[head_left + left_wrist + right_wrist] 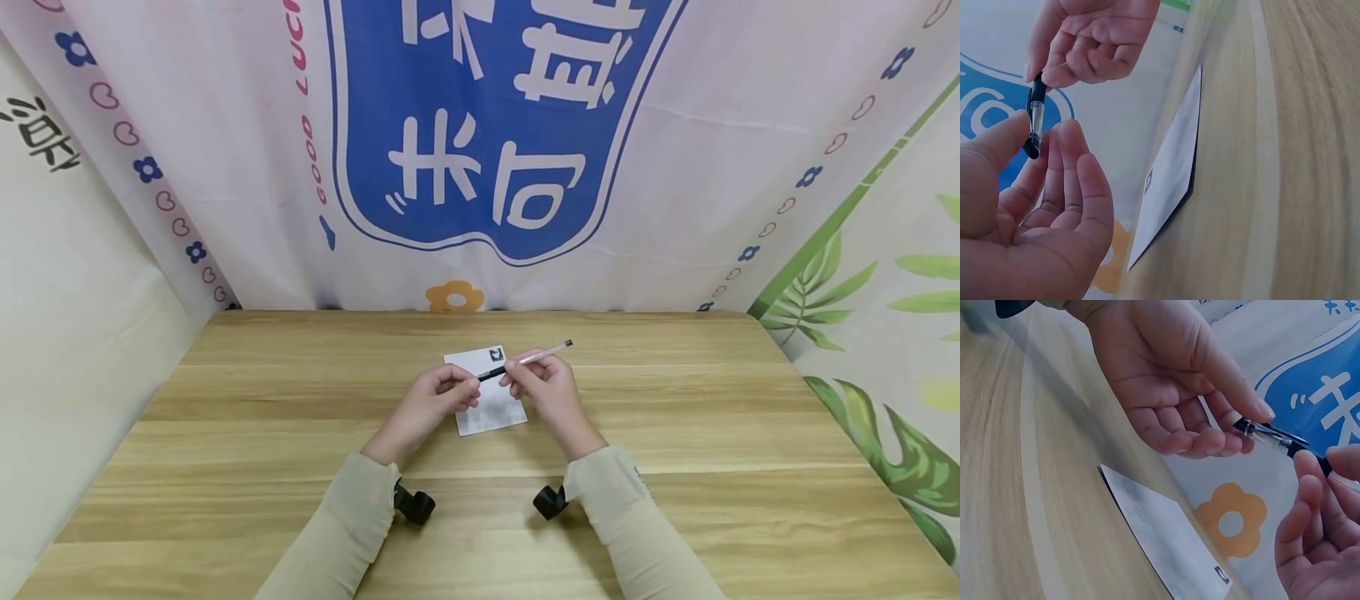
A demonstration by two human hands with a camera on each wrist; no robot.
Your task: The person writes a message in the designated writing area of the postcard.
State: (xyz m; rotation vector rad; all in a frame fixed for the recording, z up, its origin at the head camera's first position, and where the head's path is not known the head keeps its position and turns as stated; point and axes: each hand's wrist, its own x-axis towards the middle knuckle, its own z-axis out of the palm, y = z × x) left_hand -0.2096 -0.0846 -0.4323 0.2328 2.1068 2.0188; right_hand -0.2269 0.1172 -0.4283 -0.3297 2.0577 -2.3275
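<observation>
A slim pen (542,353) with a clear barrel and a black cap is held between both hands, tilted up to the right. At its capped end, the left hand (441,397) pinches with thumb and index finger. The right hand (546,390) pinches the pen farther along, beside the cap's open end, as the right wrist view shows. Its clear barrel sticks out past the right hand to a dark tip. Beneath the hands lies a white rectangular card (489,417) with a small dark picture in one corner, partly hidden by the fingers.
The wood-grain table (300,375) spreads around the card. Behind it hangs a white curtain (247,167) with a blue printed panel and an orange flower. Black wrist cameras (414,503) sit at both sleeve cuffs. A leaf-printed sheet (862,333) hangs on the right.
</observation>
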